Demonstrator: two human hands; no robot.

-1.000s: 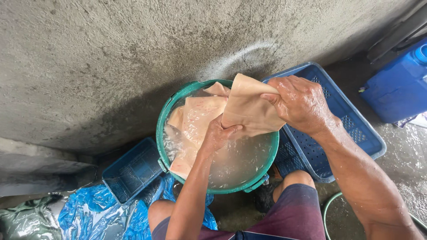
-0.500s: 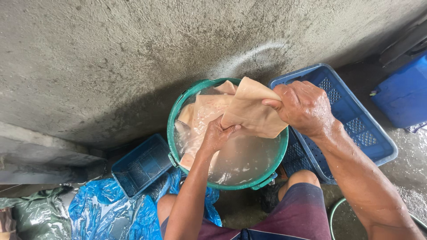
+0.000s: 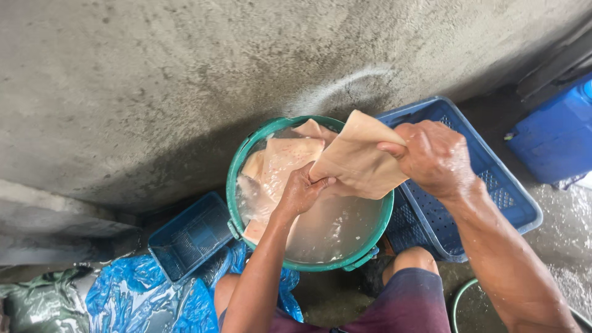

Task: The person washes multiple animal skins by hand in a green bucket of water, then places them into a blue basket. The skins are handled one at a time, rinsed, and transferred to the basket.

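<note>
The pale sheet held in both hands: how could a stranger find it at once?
Find the green basin of cloudy water on the concrete floor. Above its right rim, the left hand and right hand grip one tan sheet; the other sheets lie soaking inside.

Two hands are showing: the left hand (image 3: 300, 192) and the right hand (image 3: 433, 157), both gripping one pale tan sheet (image 3: 361, 161). At least three more sheets (image 3: 279, 161) are lying in one green tub (image 3: 232, 185) at centre. Two blue crates are sitting on the floor, a small crate (image 3: 188, 237) at lower left and a large crate (image 3: 493, 185) at right. One blue container (image 3: 558, 135) is standing at the right edge.
</note>
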